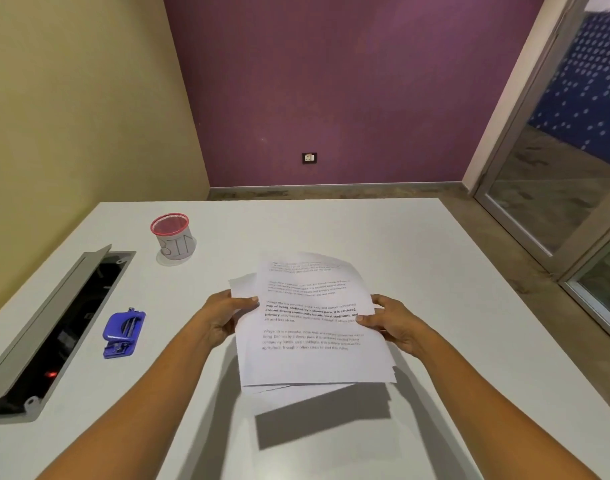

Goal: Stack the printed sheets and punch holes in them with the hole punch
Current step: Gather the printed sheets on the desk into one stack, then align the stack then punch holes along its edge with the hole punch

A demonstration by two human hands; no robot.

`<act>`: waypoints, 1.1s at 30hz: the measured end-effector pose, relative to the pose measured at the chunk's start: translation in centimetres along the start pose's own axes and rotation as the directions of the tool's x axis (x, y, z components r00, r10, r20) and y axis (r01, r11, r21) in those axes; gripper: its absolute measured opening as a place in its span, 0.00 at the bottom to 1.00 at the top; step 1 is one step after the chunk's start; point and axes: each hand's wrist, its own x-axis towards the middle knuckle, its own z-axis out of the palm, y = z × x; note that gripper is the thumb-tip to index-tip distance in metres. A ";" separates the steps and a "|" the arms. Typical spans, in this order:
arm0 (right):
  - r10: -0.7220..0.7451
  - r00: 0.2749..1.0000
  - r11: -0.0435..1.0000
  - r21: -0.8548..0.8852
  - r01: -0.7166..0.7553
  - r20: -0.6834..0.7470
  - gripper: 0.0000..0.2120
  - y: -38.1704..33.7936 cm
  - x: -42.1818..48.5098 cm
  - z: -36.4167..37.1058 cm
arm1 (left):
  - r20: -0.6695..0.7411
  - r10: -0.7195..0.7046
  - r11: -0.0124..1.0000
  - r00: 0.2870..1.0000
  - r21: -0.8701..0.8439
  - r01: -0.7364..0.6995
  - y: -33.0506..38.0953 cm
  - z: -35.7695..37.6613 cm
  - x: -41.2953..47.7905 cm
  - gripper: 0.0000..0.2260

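A loose stack of printed sheets with black text is lifted off the white table, its edges uneven. My left hand grips the stack's left edge, thumb on top. My right hand grips the right edge the same way. The blue hole punch lies on the table well to the left of my left hand, untouched.
A red-rimmed mesh cup labelled BIN stands at the back left. An open cable hatch with its grey lid raised runs along the table's left side. A glass door is at the right.
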 end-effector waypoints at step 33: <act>-0.432 0.872 0.883 0.090 0.461 -0.232 0.11 -2.0 -0.3 2.2 | 0.123 0.462 0.882 0.879 0.044 -0.470 -1.0 2.1 0.8 0.13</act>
